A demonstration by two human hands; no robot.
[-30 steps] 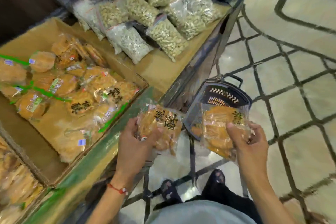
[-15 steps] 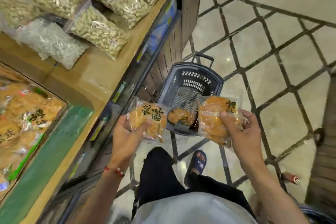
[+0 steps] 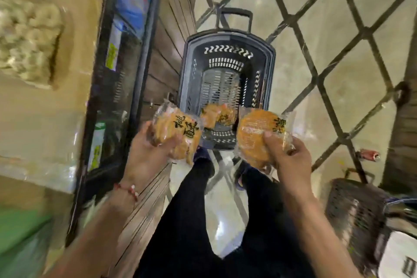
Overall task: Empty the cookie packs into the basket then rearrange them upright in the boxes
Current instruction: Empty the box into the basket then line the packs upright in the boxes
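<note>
A dark plastic basket (image 3: 269,67) stands on the floor in front of my feet, and one clear cookie pack (image 3: 217,116) lies inside it near the front end. My left hand (image 3: 146,153) grips a clear pack of orange cookies (image 3: 178,131) just left of the basket's near rim. My right hand (image 3: 288,156) grips a second cookie pack (image 3: 259,133) over the basket's near right corner. The cardboard boxes are out of view.
A wooden display counter (image 3: 74,101) with bags of nuts (image 3: 24,36) runs along the left, its dark front edge close to the basket. A second dark basket (image 3: 352,212) stands at lower right. A red can (image 3: 367,155) lies on the tiled floor at right.
My view has swung right and down, away from the cookie boxes to the floor basket. Both hands carried their packs along and now hold them at the basket's near end.
</note>
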